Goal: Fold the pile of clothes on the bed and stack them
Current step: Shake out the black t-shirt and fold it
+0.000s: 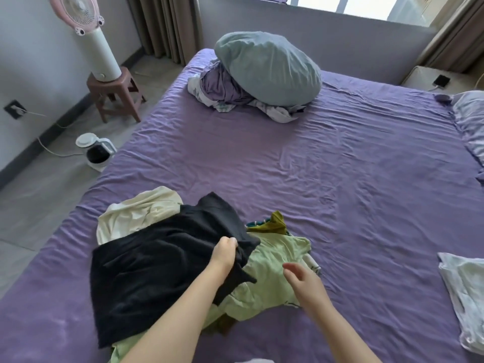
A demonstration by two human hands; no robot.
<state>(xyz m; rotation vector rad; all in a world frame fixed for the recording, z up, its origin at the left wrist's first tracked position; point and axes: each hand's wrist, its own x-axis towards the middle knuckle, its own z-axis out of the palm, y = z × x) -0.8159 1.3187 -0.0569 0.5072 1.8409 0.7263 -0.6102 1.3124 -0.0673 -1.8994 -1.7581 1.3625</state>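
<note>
A pile of clothes lies at the near left of the purple bed (327, 166). On top is a black garment (157, 260), and my left hand (225, 252) grips its right edge. Under it lie a cream garment (136, 216), a light green garment (272, 271) and an olive piece (272, 224). My right hand (303, 284) hovers over the green garment with fingers relaxed, holding nothing.
A grey pillow (267, 66) sits on bundled purple and white bedding (222, 87) at the far side. A pale cloth (466, 292) lies at the right edge. Left of the bed stand a fan (91, 38) on a stool (115, 93) and a kettle (95, 150).
</note>
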